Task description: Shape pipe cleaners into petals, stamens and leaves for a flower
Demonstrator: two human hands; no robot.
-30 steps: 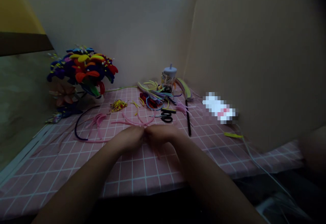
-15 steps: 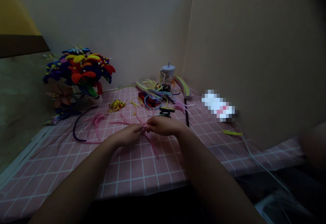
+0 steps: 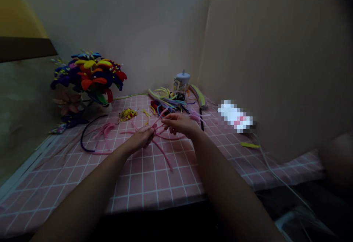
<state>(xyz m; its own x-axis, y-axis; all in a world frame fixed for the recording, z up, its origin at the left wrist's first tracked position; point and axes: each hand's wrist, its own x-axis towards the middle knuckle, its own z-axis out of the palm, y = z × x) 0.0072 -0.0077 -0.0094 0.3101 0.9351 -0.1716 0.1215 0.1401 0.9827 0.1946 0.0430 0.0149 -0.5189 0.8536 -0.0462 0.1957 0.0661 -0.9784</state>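
My left hand is closed around the middle of a bunch of pink pipe cleaners. Their ends fan out to the left, toward the front edge, to the right and up. Just to the right, my right hand has its fingers curled, with thumb and forefinger at one upward-pointing pink strand, which they appear to pinch. Left of the hands, a looped pink pipe cleaner piece lies on the checked cloth. A paler pink piece rests behind my right hand.
Colourful fuzzy flowers stand at the back left. A pile of small yellow and red bits, a bundle of pipe cleaners and a lidded cup are at the back. A dark curved stem lies left; a cable crosses the right edge.
My right hand has moved slightly right and up from the centre of the bunch, its fingers loosening from there. My left hand keeps its hold and has shifted little.
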